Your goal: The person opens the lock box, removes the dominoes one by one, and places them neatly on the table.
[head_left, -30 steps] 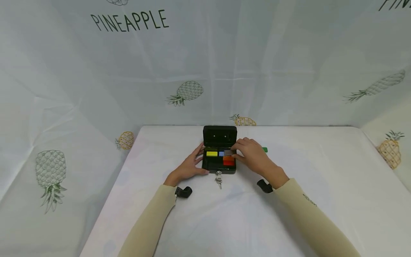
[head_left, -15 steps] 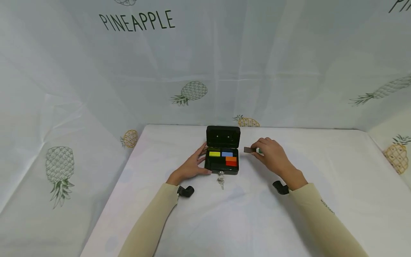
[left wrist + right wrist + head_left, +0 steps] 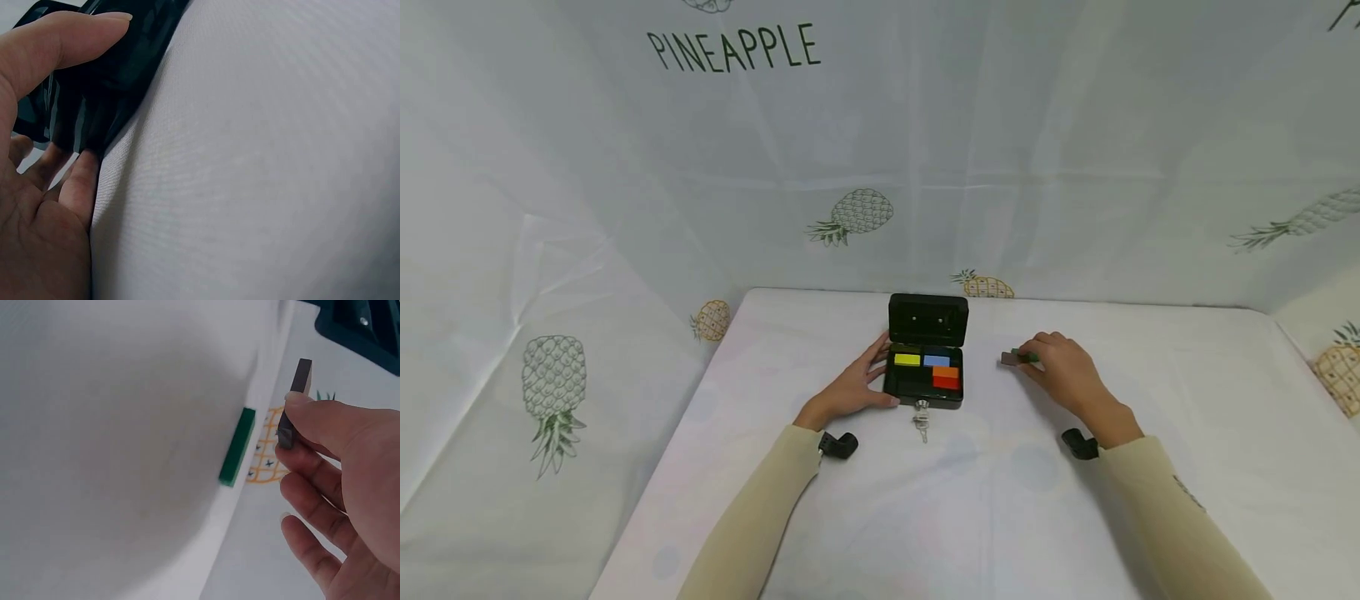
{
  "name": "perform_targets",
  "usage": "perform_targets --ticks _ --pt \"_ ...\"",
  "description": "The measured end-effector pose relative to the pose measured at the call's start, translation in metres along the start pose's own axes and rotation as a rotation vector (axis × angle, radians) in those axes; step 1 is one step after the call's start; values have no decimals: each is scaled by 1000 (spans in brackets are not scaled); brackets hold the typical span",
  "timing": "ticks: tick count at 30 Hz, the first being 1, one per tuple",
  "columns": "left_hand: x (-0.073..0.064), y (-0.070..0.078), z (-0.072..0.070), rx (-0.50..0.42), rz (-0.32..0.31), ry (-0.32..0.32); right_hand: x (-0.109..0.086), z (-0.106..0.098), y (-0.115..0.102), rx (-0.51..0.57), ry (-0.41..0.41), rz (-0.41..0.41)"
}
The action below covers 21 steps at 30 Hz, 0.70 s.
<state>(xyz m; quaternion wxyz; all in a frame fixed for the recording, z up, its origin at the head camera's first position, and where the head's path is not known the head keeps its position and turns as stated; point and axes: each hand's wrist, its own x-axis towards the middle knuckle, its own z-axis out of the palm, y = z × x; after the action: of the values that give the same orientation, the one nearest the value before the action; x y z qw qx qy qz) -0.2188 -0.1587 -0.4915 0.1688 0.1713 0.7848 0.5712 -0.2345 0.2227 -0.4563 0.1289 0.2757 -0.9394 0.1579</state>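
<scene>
A black cash box [image 3: 925, 396] stands on the table with its lid [image 3: 928, 320] raised. Inside lie a yellow block [image 3: 907, 360], a blue block [image 3: 936, 361], an orange block [image 3: 945, 372] and a red block [image 3: 946, 383]. My left hand [image 3: 850, 389] holds the box at its left side, thumb on the front corner. To the right of the box, my right hand [image 3: 1067, 373] pinches a dark grey block [image 3: 301, 376] between thumb and finger. A green block [image 3: 237, 447] lies on the table close to that hand, partly hidden in the head view.
Keys [image 3: 922, 423] hang from the lock at the box's front. White cloth covers the table [image 3: 955, 517]. A curtain printed with pineapples [image 3: 862, 210] hangs behind it. Each wrist bears a small black camera [image 3: 838, 446].
My right hand has lifted the grey block out of the box and carried it right, over by the green block. The blue block now shows fully. The left hand stays on the box.
</scene>
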Motion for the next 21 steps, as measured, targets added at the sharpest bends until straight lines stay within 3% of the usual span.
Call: perform_targets --ticks 8,21 --pt "3 -3 0 28 -4 1 -4 -2 6 -21 -75 57" --pt "3 -4 0 18 0 6 -6 6 14 -44 -93 67"
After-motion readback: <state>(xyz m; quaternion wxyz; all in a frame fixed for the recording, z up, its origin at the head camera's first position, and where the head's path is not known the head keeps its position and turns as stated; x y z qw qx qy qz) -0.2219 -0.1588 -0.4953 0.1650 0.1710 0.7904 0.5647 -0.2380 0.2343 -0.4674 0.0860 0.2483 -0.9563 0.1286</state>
